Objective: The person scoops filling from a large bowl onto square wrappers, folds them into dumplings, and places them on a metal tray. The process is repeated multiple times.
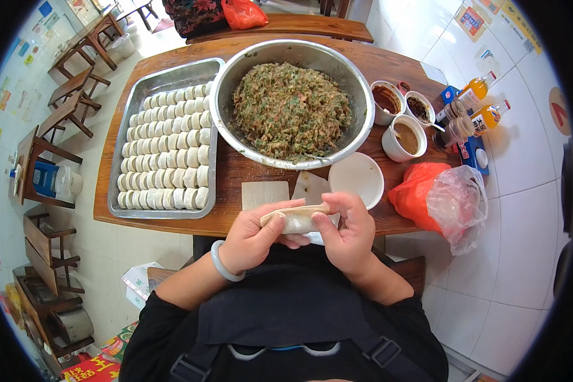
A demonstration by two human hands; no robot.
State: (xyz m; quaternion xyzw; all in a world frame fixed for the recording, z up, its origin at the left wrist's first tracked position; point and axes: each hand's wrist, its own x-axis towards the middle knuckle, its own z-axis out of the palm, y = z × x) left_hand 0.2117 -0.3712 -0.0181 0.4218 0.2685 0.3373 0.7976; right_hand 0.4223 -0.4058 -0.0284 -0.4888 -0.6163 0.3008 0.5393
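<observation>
A pale dough wrapper (298, 222), folded over into a small roll, is held between both hands at the table's near edge. My left hand (255, 234), with a pale bangle at the wrist, grips its left end. My right hand (346, 229) pinches the right end between thumb and fingers. Any filling inside is hidden. Just beyond the hands lie a square stack of wrappers (265, 193) and a looser wrapper piece (308, 184). A large metal bowl (216, 100) holds green-flecked minced filling (291, 110). Left of it, rows of wrapped dumplings (164, 148) fill most of a metal tray (113, 176).
An empty-looking white bowl (356, 179) sits right of the wrappers. Several sauce tubs (403, 138), orange drink bottles (489, 116) and condiment jars (453, 131) stand at the right, with a red plastic bag (418, 196) nearer. A wooden bench (305, 27) is beyond the table (229, 174).
</observation>
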